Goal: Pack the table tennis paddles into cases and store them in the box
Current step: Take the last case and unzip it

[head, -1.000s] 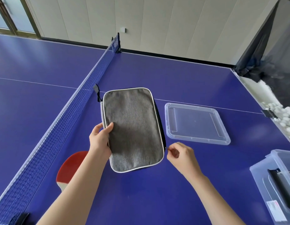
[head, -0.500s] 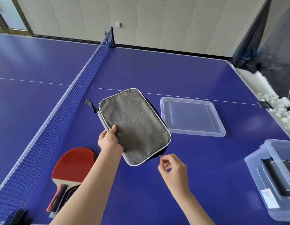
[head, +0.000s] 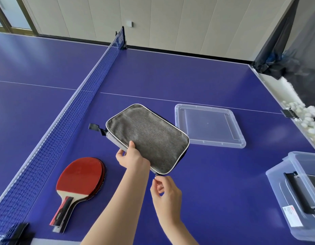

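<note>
Gripping the grey case (head: 147, 137) by its left edge, the left hand (head: 131, 156) has the thumb on top and the fingers curled under; the case sits tilted over the table (head: 215, 183), midway between net (head: 64, 110) and right edge, whether its far end touches cannot be told. Right hand (head: 166, 193): thumb and forefinger pinched on the zip pull (head: 155, 177) at the case's near corner, other fingers loosely curled. Paddles (head: 80, 177): two stacked, red face up, flat on the table beside the net, handles toward the near edge, apart from the case. Lid (head: 209, 126): clear, flat, just beside the case's far right side. Box (head: 298, 191): clear, at the right edge, open, a dark item inside, not identifiable. White balls (head: 310, 117) lie in a trough past the right edge
</note>
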Tool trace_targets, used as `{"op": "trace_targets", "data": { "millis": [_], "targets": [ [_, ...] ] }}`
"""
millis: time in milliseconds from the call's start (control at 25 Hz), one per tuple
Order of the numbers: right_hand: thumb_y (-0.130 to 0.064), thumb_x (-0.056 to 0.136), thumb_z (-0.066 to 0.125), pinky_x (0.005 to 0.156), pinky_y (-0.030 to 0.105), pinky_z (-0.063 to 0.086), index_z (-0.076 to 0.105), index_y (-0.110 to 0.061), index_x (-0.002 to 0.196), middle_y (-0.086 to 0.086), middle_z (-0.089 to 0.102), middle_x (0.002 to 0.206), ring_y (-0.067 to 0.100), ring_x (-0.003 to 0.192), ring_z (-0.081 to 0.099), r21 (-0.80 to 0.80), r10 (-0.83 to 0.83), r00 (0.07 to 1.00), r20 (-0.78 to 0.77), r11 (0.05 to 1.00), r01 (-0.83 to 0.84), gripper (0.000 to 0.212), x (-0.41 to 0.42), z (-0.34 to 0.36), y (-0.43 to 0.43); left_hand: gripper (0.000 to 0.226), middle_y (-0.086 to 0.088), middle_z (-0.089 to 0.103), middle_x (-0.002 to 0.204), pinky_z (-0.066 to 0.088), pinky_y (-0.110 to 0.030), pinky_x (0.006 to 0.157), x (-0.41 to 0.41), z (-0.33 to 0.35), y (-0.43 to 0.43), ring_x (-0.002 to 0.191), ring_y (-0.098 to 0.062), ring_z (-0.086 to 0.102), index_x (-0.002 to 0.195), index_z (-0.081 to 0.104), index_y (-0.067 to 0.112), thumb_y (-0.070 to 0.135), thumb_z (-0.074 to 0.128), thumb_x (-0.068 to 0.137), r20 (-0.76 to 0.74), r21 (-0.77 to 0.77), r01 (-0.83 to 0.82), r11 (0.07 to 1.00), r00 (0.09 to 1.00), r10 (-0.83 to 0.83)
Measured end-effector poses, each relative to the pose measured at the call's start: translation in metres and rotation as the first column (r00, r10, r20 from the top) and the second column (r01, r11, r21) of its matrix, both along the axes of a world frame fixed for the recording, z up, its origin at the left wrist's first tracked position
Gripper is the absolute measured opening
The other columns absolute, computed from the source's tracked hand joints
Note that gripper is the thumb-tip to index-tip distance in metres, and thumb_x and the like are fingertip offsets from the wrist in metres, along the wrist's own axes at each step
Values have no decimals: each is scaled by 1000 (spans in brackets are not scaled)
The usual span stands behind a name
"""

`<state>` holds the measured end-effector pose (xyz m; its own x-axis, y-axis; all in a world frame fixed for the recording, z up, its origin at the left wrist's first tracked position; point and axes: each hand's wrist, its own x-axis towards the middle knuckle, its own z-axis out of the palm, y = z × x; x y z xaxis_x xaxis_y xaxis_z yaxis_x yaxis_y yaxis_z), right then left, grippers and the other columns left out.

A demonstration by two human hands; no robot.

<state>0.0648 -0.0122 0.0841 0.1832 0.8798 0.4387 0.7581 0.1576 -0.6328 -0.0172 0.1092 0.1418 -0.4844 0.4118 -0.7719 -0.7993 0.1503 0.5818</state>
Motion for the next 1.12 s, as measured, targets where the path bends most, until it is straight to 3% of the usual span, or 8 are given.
{"op": "trace_targets", "data": {
  "millis": [240, 360, 480, 640, 760, 840, 1000, 1120],
  "targets": [
    [-24, 76, 78, 38, 17, 36, 69, -19, 75, -12, 57, 60, 5, 42, 46, -23, 9, 998, 66, 1000, -8, 11, -10, -1, -3, 27, -3, 59, 109, 50, -39, 80, -10, -12, -1, 87, -18, 59, 105, 53, 18, 14, 70, 85, -88, 47, 26, 999, 996, -22],
    [-44, 83, 59, 47, 22, 38, 62, -23, 72, -12, 53, 61, 9, 52, 48, -48, -98, 971, -220, 995, 90, 24, 21, 9, 3, 22, -4, 64, 97, 55, -44, 79, -31, -16, -13, 86, -23, 65, 87, 51, 24, 11, 69, 86, -128, 154, 132, 979, 985, -113],
    [-33, 90, 58, 66, 26, 48, 62, -25, 96, -4, 62, 88, 6, 75, 55, -199, -266, 845, -465, 961, 193, 11, 76, 16, 32, 17, -9, 66, 92, 57, -45, 73, -52, -26, -33, 76, -25, 66, 88, 55, 19, 8, 67, 87, -182, 245, 379, 892, 922, -342],
    [-30, 99, 47, 92, 35, 49, 60, -19, 119, 7, 64, 123, 15, 103, 64, -543, -268, 592, -760, 763, -351, 27, 113, 14, 54, 15, -15, 69, 94, 58, -40, 61, -57, -46, -57, 77, -28, 69, 93, 61, 14, 13, 71, 82, -167, 270, 650, 711, 759, -630],
    [-47, 99, 37, 85, 35, 54, 68, -22, 117, 5, 68, 121, 21, 112, 64, -502, -302, 402, -865, 568, -653, 44, 115, 8, 37, 29, -14, 71, 97, 57, -39, 63, -52, -58, -63, 81, -25, 71, 99, 62, 14, 21, 76, 74, -145, 257, 714, 651, 695, -705],
    [-50, 96, 40, 80, 33, 56, 68, -21, 117, 7, 67, 121, 24, 114, 63, -443, -328, 301, -895, 596, -670, 45, 113, 9, 27, 37, -14, 67, 111, 56, -43, 74, -44, -63, -62, 91, -25, 67, 113, 58, 13, 22, 74, 80, -234, 143, 748, 648, 662, -712],
    [-38, 97, 45, 74, 29, 57, 70, -15, 110, 10, 71, 113, 25, 106, 67, -430, -290, 328, -899, 730, -531, 36, 100, 14, 20, 72, 1, 28, 146, 33, -49, 107, -12, -60, -69, 133, -26, 33, 142, 34, 30, 44, 71, 81, -563, -460, 771, 440, 130, -816],
    [-30, 100, 44, 83, 33, 56, 71, -14, 99, 4, 74, 101, 18, 99, 69, -474, -229, 525, -820, 786, -397, 31, 87, 15, 16, 73, 10, 30, 142, 31, -37, 110, 31, -47, -90, 136, -14, 29, 140, 35, 39, 61, 64, 78, -579, -310, 912, 270, 44, -814]
  ]
}}
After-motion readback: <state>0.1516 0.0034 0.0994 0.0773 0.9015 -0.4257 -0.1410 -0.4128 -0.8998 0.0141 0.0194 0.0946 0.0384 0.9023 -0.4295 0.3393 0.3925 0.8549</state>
